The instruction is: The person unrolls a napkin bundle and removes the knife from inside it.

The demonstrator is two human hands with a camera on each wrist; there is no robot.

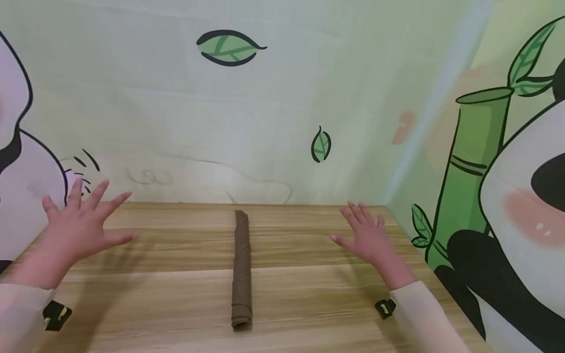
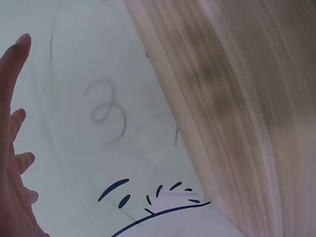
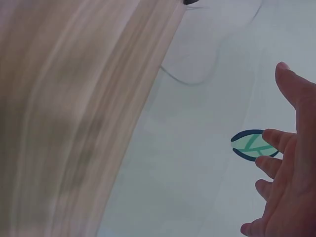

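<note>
A brown cloth rolled into a long tight tube lies on the wooden table, running from the front toward the wall. My left hand hovers above the table's left side, fingers spread and straight, holding nothing. My right hand hovers on the right side, fingers also spread, empty. Both hands are well apart from the roll. In the left wrist view the left hand shows at the frame's edge against the wall. The right wrist view catches the right hand with loosely extended fingers.
The table stands in a corner, with painted walls behind and to the right showing pandas, bamboo and leaves. The table's right edge meets the wall. Bare wood lies on both sides of the roll.
</note>
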